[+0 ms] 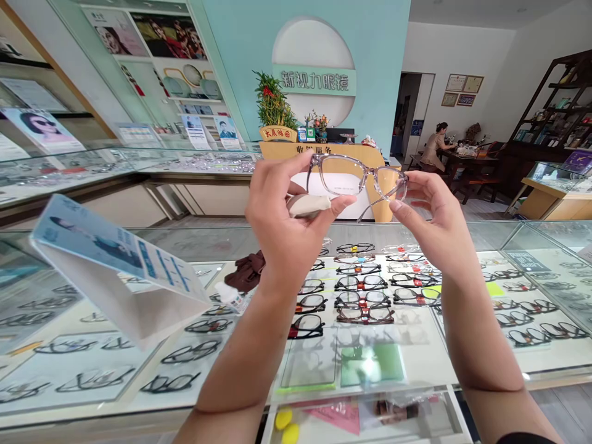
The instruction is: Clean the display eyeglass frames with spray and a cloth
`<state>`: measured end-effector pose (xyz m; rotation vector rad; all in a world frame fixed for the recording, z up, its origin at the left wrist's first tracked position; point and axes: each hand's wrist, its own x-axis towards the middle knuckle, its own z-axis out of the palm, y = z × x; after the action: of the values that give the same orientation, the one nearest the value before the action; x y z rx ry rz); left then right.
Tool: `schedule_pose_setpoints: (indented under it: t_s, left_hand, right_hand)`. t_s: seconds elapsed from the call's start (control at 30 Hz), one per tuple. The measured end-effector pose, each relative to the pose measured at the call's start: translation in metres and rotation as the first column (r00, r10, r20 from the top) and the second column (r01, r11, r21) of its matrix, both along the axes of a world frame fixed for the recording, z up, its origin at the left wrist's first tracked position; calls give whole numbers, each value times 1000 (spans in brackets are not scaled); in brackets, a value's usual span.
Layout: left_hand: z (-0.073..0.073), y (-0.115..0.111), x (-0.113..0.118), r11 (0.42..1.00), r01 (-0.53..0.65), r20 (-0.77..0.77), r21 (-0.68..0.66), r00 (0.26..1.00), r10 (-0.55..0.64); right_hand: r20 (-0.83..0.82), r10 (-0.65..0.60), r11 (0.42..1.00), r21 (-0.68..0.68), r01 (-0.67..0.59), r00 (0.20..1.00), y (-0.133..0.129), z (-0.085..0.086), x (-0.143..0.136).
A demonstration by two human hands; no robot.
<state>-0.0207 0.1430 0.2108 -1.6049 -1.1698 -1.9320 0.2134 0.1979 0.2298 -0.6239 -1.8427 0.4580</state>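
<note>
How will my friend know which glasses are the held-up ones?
Find the round white sign on the blue-green wall. Below it, the left hand and right hand hold up the glasses. Their frame is see-through, and they're in midair, while other pairs lie in rows beneath.

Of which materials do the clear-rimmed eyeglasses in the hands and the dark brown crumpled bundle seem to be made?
Clear-rimmed eyeglasses: probably glossy plastic, as the frame looks see-through and shiny; exact kind unclear. Dark brown bundle: likely matte cloth, from its soft folds.

Room opens between the forearms [250,345]; leftward, a sign [99,240] obstructs.
</note>
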Motion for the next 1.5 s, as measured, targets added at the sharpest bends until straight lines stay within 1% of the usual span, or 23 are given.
schedule_pose_setpoints:
  t_s: [0.17,0.27,0.43,0.57,0.63,0.77,0.87,0.93,1.03,1.17,1.27,1.33,1.5]
  left_hand:
    - [3,5,3,998,41,78,-55,996,-37]
    - [5,7,6,997,42,103,-59,994,-36]
    - [3,9,7,993,36,96,-115,995,-25]
    - [1,12,4,983,78,96,-168,993,-63]
    - [0,13,3,978,105,105,-182,991,-86]
    - [1,14,3,974,125,116,-190,988,-104]
    - [1,14,4,971,128,120,-202,987,-105]
    - [0,14,5,977,108,119,-183,989,-87]
    - [-2,12,10,993,39,109,-113,994,-26]
    - [-5,8,16,998,-63,73,-23,995,64]
    - [-5,6,18,992,-124,45,15,991,123]
    - [-5,5,19,991,-130,38,22,991,129]
    - [-6,4,16,997,-82,34,-8,996,82]
  right_hand:
    - [-66,-100,982,155,109,993,-2,0,-2]
    - [-109,-133,966,209,153,985,-3,0,-2]
    - [-104,-192,941,263,213,976,-8,1,-3]
    - [-82,-268,931,235,280,960,-15,3,-4]
    - [-75,-257,942,205,267,963,-16,3,-4]
    - [-59,-195,968,148,202,979,-12,4,-2]
    - [-63,-206,965,153,213,977,-12,5,-1]
    - [-56,-208,962,169,214,977,-13,5,-1]
    - [-54,-181,969,160,187,982,-10,5,-1]
    - [-28,-97,993,65,99,995,2,2,-3]
    - [10,-47,999,-2,47,999,11,-1,-4]
    - [8,-28,999,-30,29,1000,15,-3,-4]
    - [0,11,998,-68,-11,1000,22,-7,-6]
